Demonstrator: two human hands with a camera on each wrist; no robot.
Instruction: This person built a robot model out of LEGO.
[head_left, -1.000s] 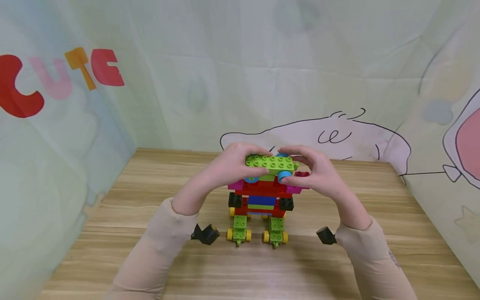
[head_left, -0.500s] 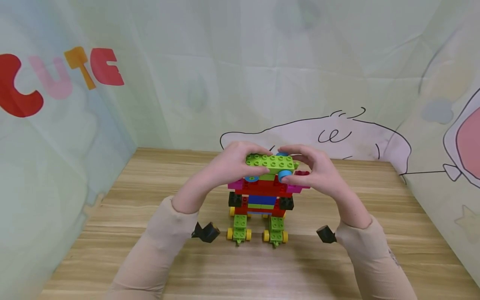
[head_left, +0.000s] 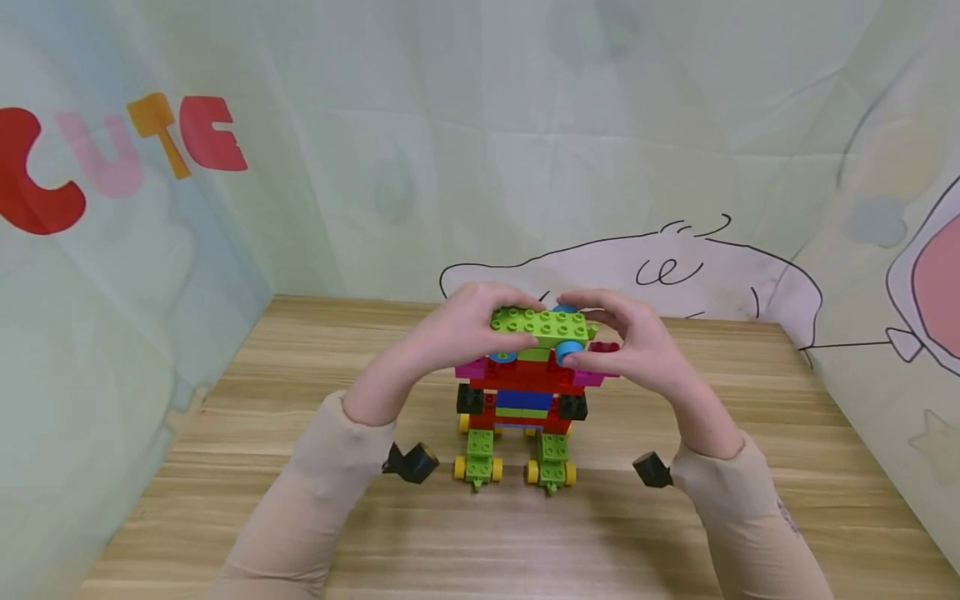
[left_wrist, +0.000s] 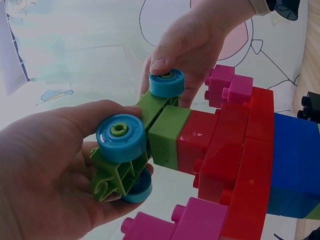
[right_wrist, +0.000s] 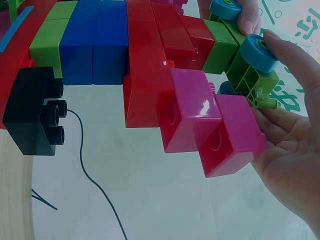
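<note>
A green wheeled toy-brick base point(head_left: 551, 327) with blue wheels lies across the top of a figure built of toy bricks point(head_left: 525, 379). My left hand point(head_left: 480, 325) grips its left end, thumb along the near side and fingers behind. At the other end my right hand point(head_left: 626, 337) pinches the blue wheels point(right_wrist: 258, 52) between thumb and fingers. In the left wrist view the base meets a green brick point(left_wrist: 170, 137) above red bricks point(left_wrist: 225, 150). Pink bricks point(right_wrist: 215, 120) stick out at both sides, with blue bricks point(right_wrist: 95, 42) lower down.
The figure stands on the wooden table point(head_left: 480, 542) on two green feet point(head_left: 480, 458) with yellow wheels. Black bricks point(head_left: 573, 407) jut from its sides. A printed cloth backdrop point(head_left: 375, 167) rises behind and along both sides. Black wrist-camera parts point(head_left: 416, 464) hang near the sleeves.
</note>
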